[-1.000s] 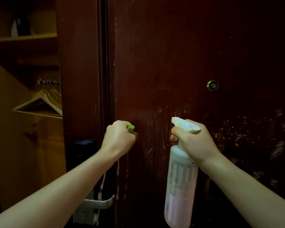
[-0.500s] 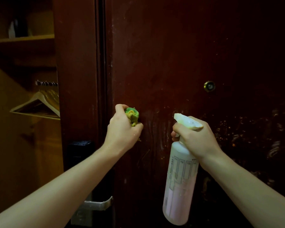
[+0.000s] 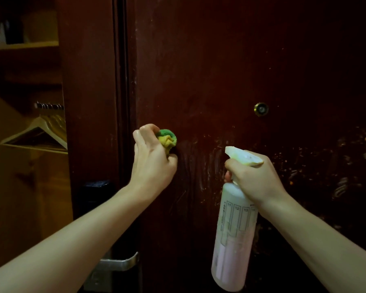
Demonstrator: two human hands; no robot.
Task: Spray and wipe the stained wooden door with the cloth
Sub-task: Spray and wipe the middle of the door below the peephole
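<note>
A dark red wooden door point(image 3: 220, 70) fills the view, with pale smear streaks at its middle and specks and blotches on its right side. My left hand point(image 3: 151, 163) grips a balled green and yellow cloth point(image 3: 167, 139) and presses it against the door near its left edge. To the right, my right hand point(image 3: 255, 178) holds a translucent spray bottle point(image 3: 234, 235) by the neck, upright, with pinkish liquid in its lower part and its nozzle pointing left toward the door.
A brass peephole point(image 3: 261, 109) sits above the right hand. A metal lever handle point(image 3: 119, 262) and a black lock body point(image 3: 96, 194) are low on the door's left edge. At the left, an open closet holds wooden hangers point(image 3: 38, 134) and a shelf point(image 3: 23, 46).
My left hand has risen up the door with the cloth, showing more of it. The right hand and bottle have barely moved.
</note>
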